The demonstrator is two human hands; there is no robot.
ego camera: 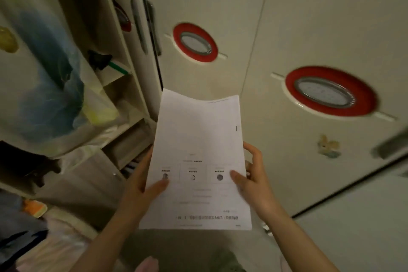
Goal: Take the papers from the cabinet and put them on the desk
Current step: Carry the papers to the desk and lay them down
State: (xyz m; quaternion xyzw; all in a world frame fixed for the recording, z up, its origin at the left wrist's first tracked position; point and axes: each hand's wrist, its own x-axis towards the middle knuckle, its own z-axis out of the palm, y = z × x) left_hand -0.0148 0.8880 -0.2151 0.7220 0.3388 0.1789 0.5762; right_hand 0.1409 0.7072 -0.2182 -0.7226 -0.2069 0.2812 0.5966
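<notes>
Held between both grips: printed papers (198, 161), in front of the closed cabinet doors (287, 28). Left hand (141, 185) pinching the near left edge, thumb on top; right hand (254, 181) clasping the near right edge. Open cabinet shelves (110, 77) left.

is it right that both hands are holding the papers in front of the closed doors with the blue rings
Not quite: the rings on the closed doors are red, not blue, as the head view shows. The rest holds: the left hand and right hand both hold the papers in front of them.
</notes>
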